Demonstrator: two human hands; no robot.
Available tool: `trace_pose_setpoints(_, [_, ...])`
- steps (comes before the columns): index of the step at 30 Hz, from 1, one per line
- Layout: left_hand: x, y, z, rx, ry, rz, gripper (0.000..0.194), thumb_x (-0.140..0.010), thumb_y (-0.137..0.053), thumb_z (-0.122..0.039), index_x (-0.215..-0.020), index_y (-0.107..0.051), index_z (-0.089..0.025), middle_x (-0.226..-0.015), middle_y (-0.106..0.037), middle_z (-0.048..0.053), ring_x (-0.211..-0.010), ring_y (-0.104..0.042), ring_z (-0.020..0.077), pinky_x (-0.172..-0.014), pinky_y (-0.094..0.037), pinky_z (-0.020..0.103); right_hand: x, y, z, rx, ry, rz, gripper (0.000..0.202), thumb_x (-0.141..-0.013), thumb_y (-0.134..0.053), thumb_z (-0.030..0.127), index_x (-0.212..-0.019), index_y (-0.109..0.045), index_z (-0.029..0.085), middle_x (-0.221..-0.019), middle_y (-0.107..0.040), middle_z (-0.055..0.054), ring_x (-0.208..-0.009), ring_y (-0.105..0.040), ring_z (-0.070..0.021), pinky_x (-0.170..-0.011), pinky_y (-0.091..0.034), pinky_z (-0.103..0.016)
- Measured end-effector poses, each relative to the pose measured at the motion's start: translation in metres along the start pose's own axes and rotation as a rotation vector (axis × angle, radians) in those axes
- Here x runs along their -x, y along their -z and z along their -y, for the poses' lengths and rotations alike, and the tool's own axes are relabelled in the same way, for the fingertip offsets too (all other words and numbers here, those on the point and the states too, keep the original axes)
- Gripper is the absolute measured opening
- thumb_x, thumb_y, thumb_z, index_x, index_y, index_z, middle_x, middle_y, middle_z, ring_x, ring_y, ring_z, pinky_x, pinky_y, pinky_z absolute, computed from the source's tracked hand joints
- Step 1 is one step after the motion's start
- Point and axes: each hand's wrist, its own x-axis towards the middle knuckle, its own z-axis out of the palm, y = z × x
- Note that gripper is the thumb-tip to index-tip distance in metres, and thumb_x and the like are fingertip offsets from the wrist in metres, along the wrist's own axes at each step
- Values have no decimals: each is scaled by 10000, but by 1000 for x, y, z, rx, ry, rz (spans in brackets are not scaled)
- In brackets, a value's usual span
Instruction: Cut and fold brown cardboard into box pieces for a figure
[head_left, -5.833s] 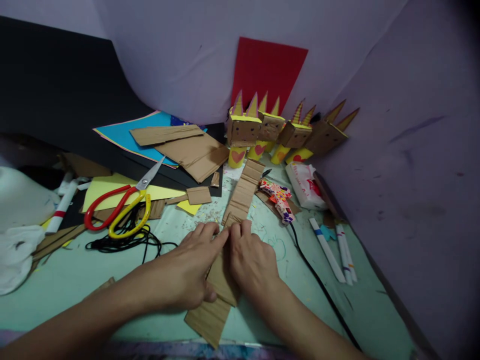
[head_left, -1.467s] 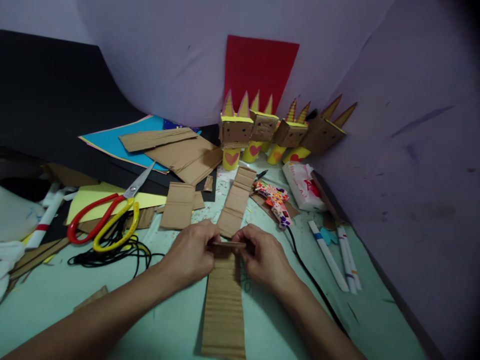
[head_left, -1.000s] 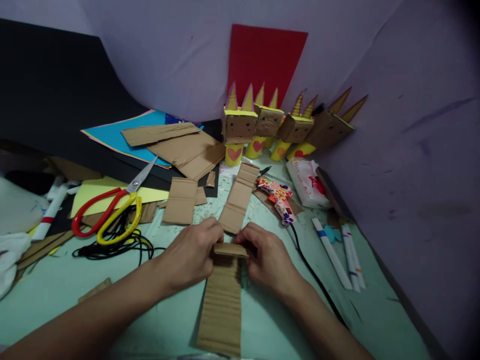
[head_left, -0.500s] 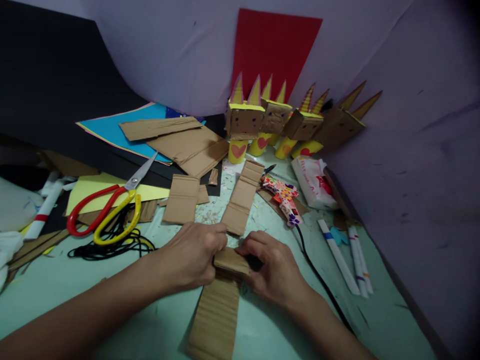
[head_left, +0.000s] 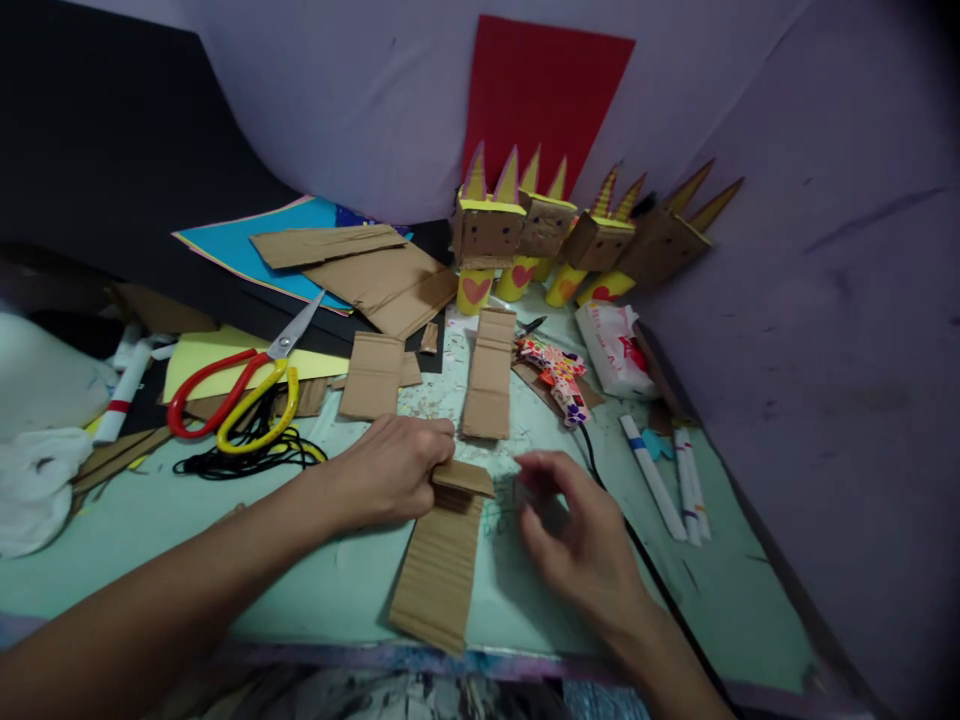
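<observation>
My left hand (head_left: 401,462) is closed on the far end of a folded cardboard strip (head_left: 439,570), whose ridged lower part lies toward the table's front edge. A short flap of that strip stands raised at the fold. My right hand (head_left: 581,535) is off the cardboard, just to its right, with thumb and fingers apart and nothing between them. Beyond my hands lies another creased cardboard strip (head_left: 489,380). A squarish cardboard piece (head_left: 371,375) rests left of that one. The floral-patterned glue gun (head_left: 556,372) lies farther right with its black cord (head_left: 660,585) running past my right hand.
Red-and-yellow scissors (head_left: 255,385) lie at left on black cord (head_left: 247,455). Several cardboard figures with yellow horns (head_left: 491,235) stand at the back. White markers (head_left: 652,480) and a white packet (head_left: 615,350) are on the right. Cardboard sheets (head_left: 382,285) lie at the back left.
My right hand has let go of the folded cardboard strip and moved right, its fingers opening. My left hand still holds the strip. The view has shifted, showing the table's front edge.
</observation>
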Motion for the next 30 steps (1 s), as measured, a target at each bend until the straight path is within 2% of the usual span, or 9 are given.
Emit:
trace_pose_setpoints(1, [0, 0, -1, 4, 7, -3, 156, -576, -427, -31, -574, -410, -187, -722, -553, 8, -641, -528, 169, -515, -258, 282, 11, 1, 4, -12, 60, -22, 349, -692, -476, 54, -1003, -499, 210, -898, -560, -36, -831, -536, -178, -736, -443, -301])
trace_pose_setpoints(4, [-1, 2, -2, 19, 27, -6, 153, -562, -428, -37, -572, -399, -187, -712, -564, 11, -648, -538, 177, -515, -259, 282, 39, -2, 17, 21, 190, 194, 476, -644, -493, 53, -1096, -460, 201, -1030, -522, -67, -940, -505, -211, -776, -435, -327])
trace_pose_setpoints(7, [-2, 4, -3, 41, 46, -3, 148, -568, -435, -41, -585, -410, -186, -723, -581, 17, -677, -558, 190, -529, -286, 281, 50, -13, 25, 128, 309, 212, 541, -606, -575, 105, -1126, -447, 182, -1053, -514, -85, -921, -488, -242, -752, -428, -362])
trace_pose_setpoints(10, [-2, 4, -2, 54, 39, -4, 147, -572, -441, -37, -589, -431, -182, -729, -587, 18, -693, -570, 192, -542, -314, 275, 48, -22, 26, 172, 295, 197, 523, -635, -629, 165, -1124, -445, 166, -1056, -518, -101, -900, -491, -246, -728, -433, -364])
trace_pose_setpoints(16, [-3, 3, 1, 93, 30, -4, 151, -589, -452, -33, -612, -489, -178, -729, -597, 14, -704, -575, 180, -577, -353, 266, 38, -25, 22, 86, 221, 160, 321, -744, -457, 85, -1043, -514, 187, -977, -586, -76, -867, -533, -212, -722, -434, -340])
trace_pose_setpoints(20, [-2, 8, 3, 109, 25, 45, 140, -644, -461, -54, -603, -516, -176, -729, -597, 14, -680, -560, 165, -577, -364, 256, 30, -28, 16, 80, 51, 96, 92, -819, -485, 184, -827, -577, 185, -757, -622, -50, -700, -558, -187, -612, -426, -296])
trace_pose_setpoints(23, [0, 12, 4, 117, 3, 87, 169, -715, -445, -73, -636, -554, -174, -759, -599, 11, -684, -564, 154, -596, -382, 248, 25, -32, 14, 82, -125, 76, 169, -817, -529, 320, -726, -565, 183, -628, -587, -29, -583, -532, -171, -526, -404, -271])
trace_pose_setpoints(27, [3, 12, 5, 102, -14, 90, 207, -771, -429, -98, -703, -607, -178, -785, -599, 13, -711, -574, 159, -620, -397, 254, 21, -37, 16, -175, -358, 8, 156, -728, -638, 304, -775, -524, 209, -640, -581, 18, -568, -548, -144, -525, -432, -241])
trace_pose_setpoints(30, [4, 11, 6, 109, -18, 96, 218, -777, -432, -103, -744, -633, -181, -790, -600, 15, -718, -575, 160, -625, -402, 255, 18, -38, 18, -365, -453, -105, 346, -636, -716, 242, -888, -479, 229, -736, -588, 27, -609, -567, -138, -548, -465, -234])
